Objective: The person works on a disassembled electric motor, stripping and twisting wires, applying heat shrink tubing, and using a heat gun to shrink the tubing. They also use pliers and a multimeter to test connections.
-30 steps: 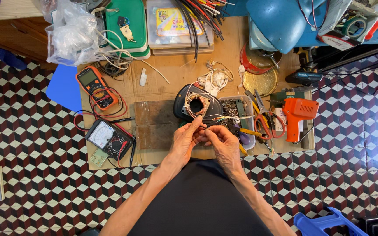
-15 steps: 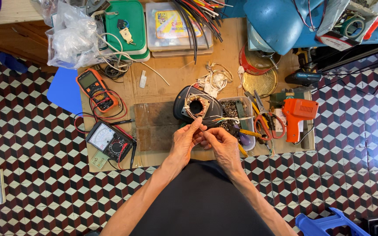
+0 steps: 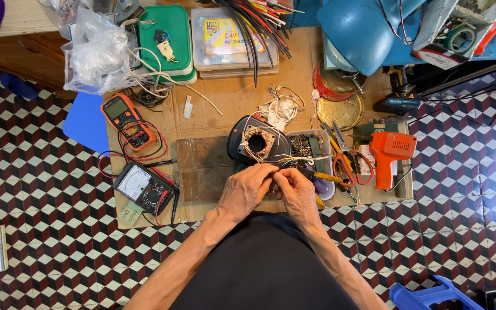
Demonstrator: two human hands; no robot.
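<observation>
A black round motor [image 3: 258, 141] with copper windings and thin white wires lies on a low wooden board [image 3: 202, 166]. My left hand [image 3: 247, 189] and my right hand [image 3: 295, 192] meet just in front of the motor, fingertips pinched together on its thin wires [image 3: 282, 162]. The exact grip between the fingers is hidden.
Left of the hands lie an analog multimeter [image 3: 144, 187] and an orange digital multimeter [image 3: 125, 117] with red and black leads. Right are a tray of small parts [image 3: 311, 149], pliers [image 3: 345, 161] and an orange heat gun [image 3: 390, 154]. Lidded boxes [image 3: 167, 40] and a cable bundle sit behind.
The hands stay pinched on the wires in front of the motor; the fingers have shifted only slightly.
</observation>
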